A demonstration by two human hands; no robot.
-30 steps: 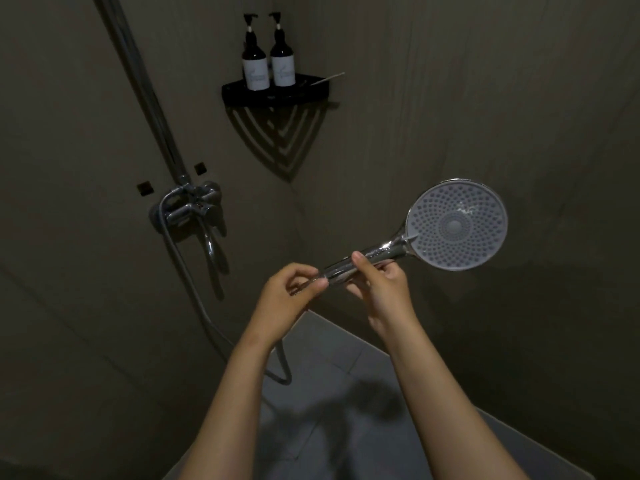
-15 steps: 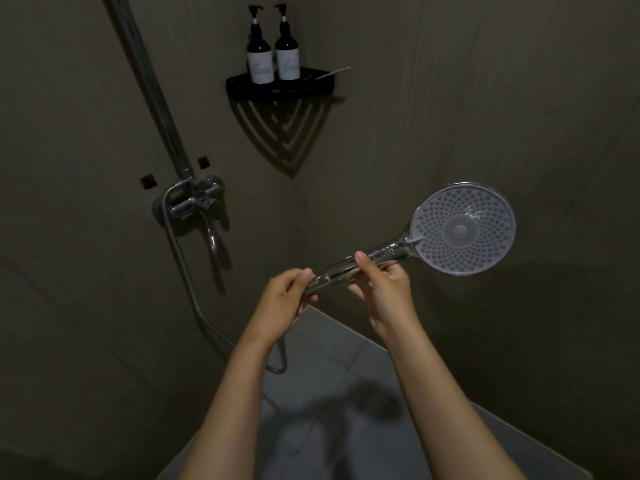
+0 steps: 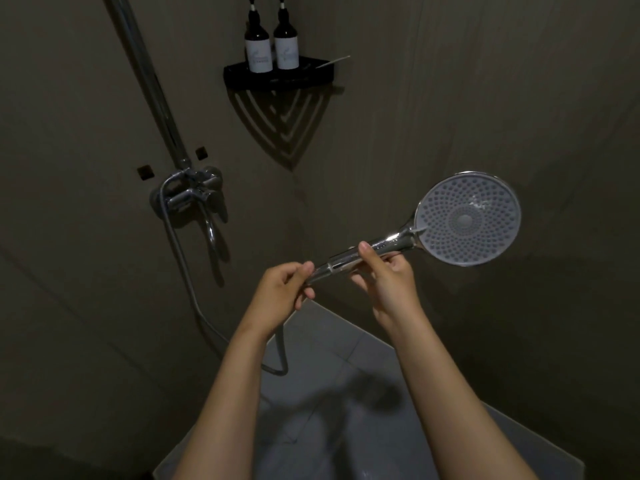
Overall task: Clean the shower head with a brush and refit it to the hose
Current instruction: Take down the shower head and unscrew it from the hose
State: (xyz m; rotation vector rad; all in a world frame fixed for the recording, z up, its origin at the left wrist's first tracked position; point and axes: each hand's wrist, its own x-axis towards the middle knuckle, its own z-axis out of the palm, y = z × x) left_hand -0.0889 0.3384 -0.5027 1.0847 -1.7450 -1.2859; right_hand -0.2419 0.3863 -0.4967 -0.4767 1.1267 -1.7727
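A chrome shower head (image 3: 467, 218) with a round grey nozzle face points toward me, right of centre. My right hand (image 3: 388, 275) grips its chrome handle from below, thumb on top. My left hand (image 3: 282, 292) pinches the lower end of the handle, where the metal hose (image 3: 183, 271) meets it. The hose runs from the wall tap, loops down near the floor and comes up behind my left wrist. A thin pale brush handle (image 3: 334, 61) sticks out from the corner shelf.
A chrome mixer tap (image 3: 194, 195) and riser pipe (image 3: 149, 77) are on the left wall. A black corner shelf (image 3: 277, 76) carries two dark pump bottles (image 3: 272, 46). Grey floor tiles (image 3: 332, 348) lie below my arms.
The shower head has shifted slightly right and up in view. My left fingers have turned around the hose end of the handle; my right hand keeps its grip.
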